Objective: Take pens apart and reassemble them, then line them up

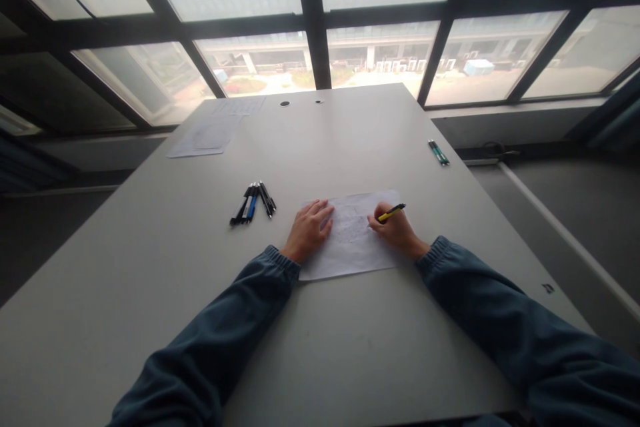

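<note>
A white sheet of paper (357,259) with faint pencil-like marks lies on the table in front of me. My left hand (309,229) rests flat on its left side, fingers stretched out. On the right side of the sheet, my right hand (395,232) is closed around a yellow and black pen (391,213). The pen slants up to the right, and its tip, by the marks, is hidden by my fingers. Left of my left hand lies a group of several black and blue pens (251,203).
The white table (350,147) reaches to the large windows. Two green pens (439,153) lie near its right edge. More paper sheets (210,133) are at the far left corner. Two round holes, one a cable hole (285,104), sit at the far edge.
</note>
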Demonstrator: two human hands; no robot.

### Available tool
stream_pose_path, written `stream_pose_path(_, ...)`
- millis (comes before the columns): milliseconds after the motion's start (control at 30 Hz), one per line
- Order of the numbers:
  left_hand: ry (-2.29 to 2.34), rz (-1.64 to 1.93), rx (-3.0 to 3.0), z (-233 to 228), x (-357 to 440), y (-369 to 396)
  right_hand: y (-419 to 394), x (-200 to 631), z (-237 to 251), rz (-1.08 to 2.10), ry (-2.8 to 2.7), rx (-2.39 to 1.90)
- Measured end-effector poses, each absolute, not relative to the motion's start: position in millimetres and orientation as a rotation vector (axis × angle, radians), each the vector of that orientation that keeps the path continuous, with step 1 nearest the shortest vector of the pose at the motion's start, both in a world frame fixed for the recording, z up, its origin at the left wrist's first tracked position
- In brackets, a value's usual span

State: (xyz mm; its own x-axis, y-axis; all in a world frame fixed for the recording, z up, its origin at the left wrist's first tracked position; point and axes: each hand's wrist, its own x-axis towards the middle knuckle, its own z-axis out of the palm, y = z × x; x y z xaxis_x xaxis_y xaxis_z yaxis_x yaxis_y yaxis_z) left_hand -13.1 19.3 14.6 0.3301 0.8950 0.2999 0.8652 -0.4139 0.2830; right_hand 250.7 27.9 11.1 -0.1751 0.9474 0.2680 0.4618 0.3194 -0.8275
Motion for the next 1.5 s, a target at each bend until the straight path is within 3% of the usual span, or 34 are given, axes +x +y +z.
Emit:
stream_pose_path(767,1.671,0.613,2.486,20.9,-10.5,17.4,29.1,251.8,11.5,0.713,-1.786,-1.269)
stream_pose_path(1033,1.643,0.687,2.494,18.8,-11.6,17.1,29.0,255.4,22.2,0.732,-1.488,-1.194)
stream_pose_path(1300,1.781,0.841,2.414,32.8,-3.9,10.4,20.9,251.8,35.5,1.35,-1.339,-0.862)
stream_pose_path(1500,1.329,0.945,2.471,40.1,0.8,2.2,11.3,247.5,46.3,1.452,-1.429,-0.82)
